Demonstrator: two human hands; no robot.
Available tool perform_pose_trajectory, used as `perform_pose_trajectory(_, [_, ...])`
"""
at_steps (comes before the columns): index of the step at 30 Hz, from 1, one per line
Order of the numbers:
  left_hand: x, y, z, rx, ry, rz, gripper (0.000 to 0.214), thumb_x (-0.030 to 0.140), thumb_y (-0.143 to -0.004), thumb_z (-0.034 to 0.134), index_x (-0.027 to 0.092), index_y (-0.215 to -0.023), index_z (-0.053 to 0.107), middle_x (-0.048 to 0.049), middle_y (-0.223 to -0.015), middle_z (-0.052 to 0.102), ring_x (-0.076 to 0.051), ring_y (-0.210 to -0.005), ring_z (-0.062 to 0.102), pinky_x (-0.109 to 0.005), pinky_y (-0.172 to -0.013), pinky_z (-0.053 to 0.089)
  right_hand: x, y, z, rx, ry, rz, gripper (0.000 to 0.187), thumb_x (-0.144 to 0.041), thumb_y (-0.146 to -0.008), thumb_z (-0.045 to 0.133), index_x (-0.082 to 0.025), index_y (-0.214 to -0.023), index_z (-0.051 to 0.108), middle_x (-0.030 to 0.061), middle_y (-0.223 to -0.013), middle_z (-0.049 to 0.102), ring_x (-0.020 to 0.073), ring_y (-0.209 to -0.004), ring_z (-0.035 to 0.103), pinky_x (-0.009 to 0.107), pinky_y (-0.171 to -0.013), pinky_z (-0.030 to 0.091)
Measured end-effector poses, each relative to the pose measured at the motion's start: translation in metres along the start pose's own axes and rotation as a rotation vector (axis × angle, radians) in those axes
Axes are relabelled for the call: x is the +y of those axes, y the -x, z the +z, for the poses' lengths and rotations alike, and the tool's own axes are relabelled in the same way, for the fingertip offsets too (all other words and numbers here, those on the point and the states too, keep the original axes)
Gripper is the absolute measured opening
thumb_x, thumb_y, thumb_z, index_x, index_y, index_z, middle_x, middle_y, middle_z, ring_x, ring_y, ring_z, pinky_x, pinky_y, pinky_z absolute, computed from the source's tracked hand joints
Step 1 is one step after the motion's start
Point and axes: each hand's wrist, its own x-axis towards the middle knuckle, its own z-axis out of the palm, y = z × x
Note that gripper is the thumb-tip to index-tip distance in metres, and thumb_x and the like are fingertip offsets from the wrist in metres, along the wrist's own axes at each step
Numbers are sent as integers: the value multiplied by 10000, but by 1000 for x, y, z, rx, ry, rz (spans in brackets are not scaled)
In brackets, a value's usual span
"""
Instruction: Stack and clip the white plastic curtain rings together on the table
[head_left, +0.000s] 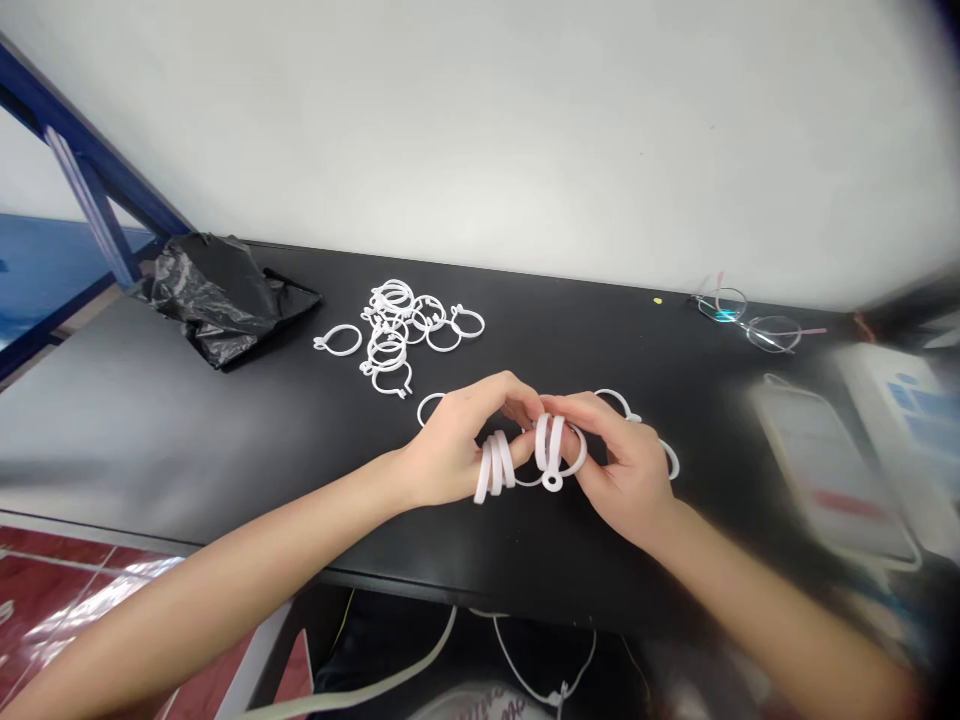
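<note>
White plastic curtain rings hang looped over the thumb of my left hand. That hand's fingers are bent and meet the right fingertips. Between both hands are more white rings, one showing a small round eyelet at its lower end. My right hand is closed on these rings with thumb and fingers. Part of them is hidden behind the fingertips. On the table, other rings lie partly covered: one ring by my left wrist, one behind my right hand and one at its side.
A pile of white rings lies on the black table, with a crumpled black plastic bag to its left. Eyeglasses rest near the wall. At right are a blurred phone-like object and a white box.
</note>
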Motion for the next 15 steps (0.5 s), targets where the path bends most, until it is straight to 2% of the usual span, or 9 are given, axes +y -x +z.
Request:
perform_pose_trajectory(4, [-6,3,3,60,-230,187,110,207,-899,647,186,-1003,622,-22,-862,611,-120,-741,608,-240,-656,520,-1,3,3,-30,14,21,282,-192,-933,574,-259,-1207,579,49,-1024,766,232,-924,738,373,-801,600])
perform_pose_trajectory(7, [-5,4,2,126,-330,260,85,200,-918,619,201,-1001,637,-41,-940,618,-132,-797,626,-250,-681,534,-1,4,3,-22,-35,19,178,-211,-929,596,-267,-1097,618,43,-988,762,213,-854,735,349,-729,602])
perform_pose_trajectory(10, [-4,2,0,101,-312,295,95,183,-931,592,190,-1023,615,-59,-954,652,-151,-847,650,-270,-730,553,0,2,1,37,-92,48,77,-212,-901,644,-258,-959,666,43,-962,746,194,-817,703,329,-683,587])
perform_pose_trajectory(13, [-4,0,-2,98,-295,315,77,152,-924,590,172,-997,602,-58,-873,674,-156,-797,654,-273,-701,548,0,-3,-1,52,-265,203,27,-268,-861,703,-246,-873,693,28,-835,726,175,-720,678,291,-582,569])
perform_pose_trajectory(15, [-3,0,-2,129,-294,302,36,153,-910,612,164,-945,609,-52,-834,671,-147,-749,644,-264,-668,540,-2,-7,-3,20,-413,338,119,-340,-820,745,-231,-816,697,10,-712,696,148,-577,640,257,-467,526])
